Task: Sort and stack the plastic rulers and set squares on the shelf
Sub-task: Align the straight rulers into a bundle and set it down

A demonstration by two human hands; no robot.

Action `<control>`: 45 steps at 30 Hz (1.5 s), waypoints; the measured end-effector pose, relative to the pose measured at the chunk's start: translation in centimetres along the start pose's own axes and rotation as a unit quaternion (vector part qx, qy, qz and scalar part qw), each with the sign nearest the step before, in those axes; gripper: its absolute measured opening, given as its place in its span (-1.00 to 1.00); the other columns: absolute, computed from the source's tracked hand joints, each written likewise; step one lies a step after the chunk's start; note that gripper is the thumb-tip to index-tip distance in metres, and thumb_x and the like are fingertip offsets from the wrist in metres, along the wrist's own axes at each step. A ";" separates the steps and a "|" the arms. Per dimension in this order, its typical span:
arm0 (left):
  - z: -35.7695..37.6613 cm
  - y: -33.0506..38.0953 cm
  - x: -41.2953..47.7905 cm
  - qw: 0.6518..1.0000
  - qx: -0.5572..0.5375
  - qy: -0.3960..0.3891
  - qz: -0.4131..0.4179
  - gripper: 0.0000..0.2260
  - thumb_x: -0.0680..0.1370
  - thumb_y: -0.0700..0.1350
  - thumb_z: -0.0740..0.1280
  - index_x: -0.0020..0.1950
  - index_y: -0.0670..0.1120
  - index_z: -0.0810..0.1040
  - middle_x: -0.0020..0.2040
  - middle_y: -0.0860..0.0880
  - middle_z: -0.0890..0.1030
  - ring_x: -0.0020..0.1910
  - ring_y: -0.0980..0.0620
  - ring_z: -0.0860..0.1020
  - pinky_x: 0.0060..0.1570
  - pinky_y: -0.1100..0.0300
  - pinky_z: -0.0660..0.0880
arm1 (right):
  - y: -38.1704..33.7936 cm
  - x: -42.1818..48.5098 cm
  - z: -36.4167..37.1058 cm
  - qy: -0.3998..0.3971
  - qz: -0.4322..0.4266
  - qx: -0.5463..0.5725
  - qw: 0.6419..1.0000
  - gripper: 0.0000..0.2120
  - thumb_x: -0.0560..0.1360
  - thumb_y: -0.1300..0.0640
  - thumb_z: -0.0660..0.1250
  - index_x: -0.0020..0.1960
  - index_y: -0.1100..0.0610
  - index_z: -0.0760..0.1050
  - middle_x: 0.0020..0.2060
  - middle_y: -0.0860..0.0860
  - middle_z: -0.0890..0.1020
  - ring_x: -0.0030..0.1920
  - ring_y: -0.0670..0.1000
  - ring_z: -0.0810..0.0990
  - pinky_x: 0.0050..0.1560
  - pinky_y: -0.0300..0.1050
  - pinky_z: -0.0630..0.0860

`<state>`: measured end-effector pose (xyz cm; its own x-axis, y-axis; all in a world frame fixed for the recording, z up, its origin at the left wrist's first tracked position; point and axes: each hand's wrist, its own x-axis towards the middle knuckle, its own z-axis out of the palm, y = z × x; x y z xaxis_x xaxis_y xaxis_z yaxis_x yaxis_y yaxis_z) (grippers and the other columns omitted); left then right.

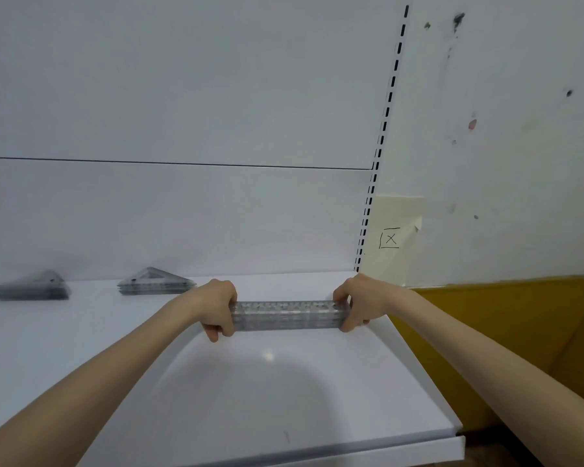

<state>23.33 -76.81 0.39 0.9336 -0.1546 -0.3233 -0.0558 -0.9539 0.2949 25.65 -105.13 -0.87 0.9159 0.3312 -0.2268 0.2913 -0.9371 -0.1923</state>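
Both hands grip one stack of clear rulers (288,315) by its short ends. The left hand (213,306) has its fingers curled round the left end, and the right hand (359,305) is curled round the right end. The stack lies level, with its long side toward the camera, at the white shelf (284,399). I cannot tell if its lower side touches the shelf surface.

The right edge of the shelf runs just right of the stack, close under the right hand. The front edge is well apart from the stack, toward the camera, with bare white surface between. Left of the stack, past more bare surface, lies a pile of set squares (155,282). A second pile (31,287), blurred, lies further left. Behind the stack the back panel (182,214) stands upright. Above and right of the stack rises a slotted upright (381,136).

The marks on the rulers are too blurred to read. Right of the upright, a pale paper note (390,238) shows a hand-drawn box with an X inside.
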 end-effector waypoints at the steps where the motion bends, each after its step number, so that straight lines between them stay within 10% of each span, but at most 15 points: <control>1: 0.0 0.0 0.0 1.000 0.003 0.001 0.003 -0.71 0.35 -0.30 0.40 0.04 -0.17 0.45 -0.48 0.01 0.57 -0.47 0.04 0.61 -0.34 0.31 0.53 | 0.1 0.1 0.1 0.005 -0.002 -0.001 1.000 -0.75 0.26 0.08 0.48 -0.13 0.15 0.53 -0.31 0.06 0.61 -0.45 -0.05 0.55 -0.21 -0.11 0.56; 11: 0.1 0.3 0.4 0.999 0.043 0.000 0.005 -0.86 0.33 -0.30 0.38 -0.22 -0.14 0.45 -0.49 0.03 0.61 -0.48 0.15 0.57 -0.11 0.20 0.58 | -0.7 1.0 0.2 0.017 0.000 -0.060 0.998 -0.75 0.23 0.06 0.51 -0.28 0.19 0.50 -0.40 0.02 0.49 -0.37 -0.02 0.39 -0.34 -0.15 0.33; 18: -0.6 0.2 -0.1 0.999 -0.024 -0.030 -0.027 -0.56 0.33 -0.23 0.53 0.16 -0.25 0.52 -0.27 -0.08 0.70 -0.34 0.05 0.67 -0.23 0.36 0.54 | 0.1 0.5 -0.2 -0.015 0.024 0.012 1.000 -0.52 0.21 -0.05 0.61 0.05 0.03 0.55 -0.13 0.03 0.68 -0.29 -0.10 0.64 -0.28 -0.34 0.44; 32: -0.3 0.5 0.6 1.000 -0.012 -0.016 -0.003 -0.82 0.35 -0.26 0.51 -0.20 -0.16 0.51 -0.48 -0.01 0.63 -0.33 0.05 0.67 -0.10 0.31 0.55 | -0.8 1.1 -0.3 0.015 0.000 -0.042 0.999 -0.75 0.20 0.04 0.55 -0.29 0.20 0.61 -0.48 -0.05 0.59 -0.45 -0.11 0.47 -0.34 -0.24 0.42; 41: -0.9 1.5 0.3 0.998 0.018 -0.052 -0.038 -0.36 0.29 -0.09 0.59 0.30 0.00 0.41 -0.10 -0.04 0.63 -0.37 -0.05 0.65 -0.13 0.22 0.59 | -3.3 0.5 -0.6 0.005 -0.013 -0.068 0.998 -0.44 0.22 -0.17 0.56 0.16 -0.04 0.53 0.00 -0.11 0.57 -0.01 -0.04 0.48 0.04 -0.11 0.49; 45: -0.7 3.1 0.8 0.988 0.151 -0.017 -0.006 -0.33 0.28 0.07 0.58 0.33 0.05 0.44 0.17 0.01 0.47 0.05 -0.05 0.56 -0.09 0.17 0.52 | -6.4 1.3 -0.5 -0.002 -0.055 -0.054 0.997 -0.50 0.24 -0.14 0.57 0.11 -0.03 0.56 -0.10 -0.11 0.53 -0.02 -0.02 0.49 -0.06 -0.14 0.46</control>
<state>24.13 -79.71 1.66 0.9226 -0.1466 -0.3567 -0.1530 -0.9882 0.0103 25.13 -98.74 0.52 0.8762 0.4320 -0.2135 0.4171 -0.9018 -0.1130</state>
